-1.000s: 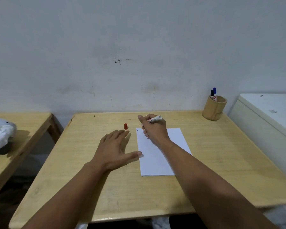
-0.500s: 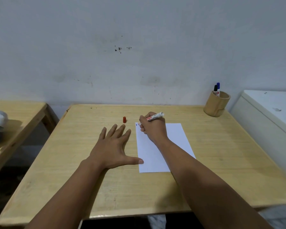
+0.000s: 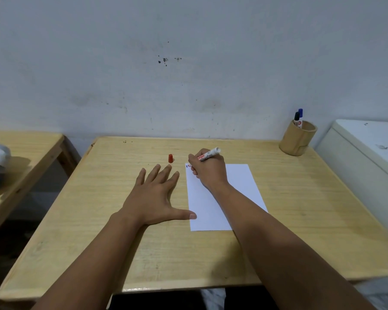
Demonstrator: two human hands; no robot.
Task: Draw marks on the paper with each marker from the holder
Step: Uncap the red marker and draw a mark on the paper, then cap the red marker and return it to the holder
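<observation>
We are at the drawing step with the red marker (image 3: pixel 207 155). Our right hand (image 3: pixel 207 170) has its fingers closed around the marker's barrel, tip down at the far left corner of the paper (image 3: pixel 222 198), beside a small dark blue mark (image 3: pixel 186 166) already there. Whether the tip touches the sheet we cannot tell; the hand hides it. Our left hand (image 3: pixel 154 193) lies flat on the table (image 3: pixel 99 220) with fingers spread and holding nothing, its thumb reaching the paper's left edge and seeming to steady it. The marker's red cap (image 3: pixel 170 158) stands on the table just beyond the left fingertips, apart from the paper.

The holder (image 3: pixel 297 139) sits at the far right corner of the table, well apart from the sheet, with a black marker (image 3: pixel 296 118) and a blue marker (image 3: pixel 300 113) standing in it.

Next, as we judge it, comes a short red stroke next to the blue mark, keeping the sheet pinned. Then the cap must be fetched and pressed back on before the marker goes back to the holder.
</observation>
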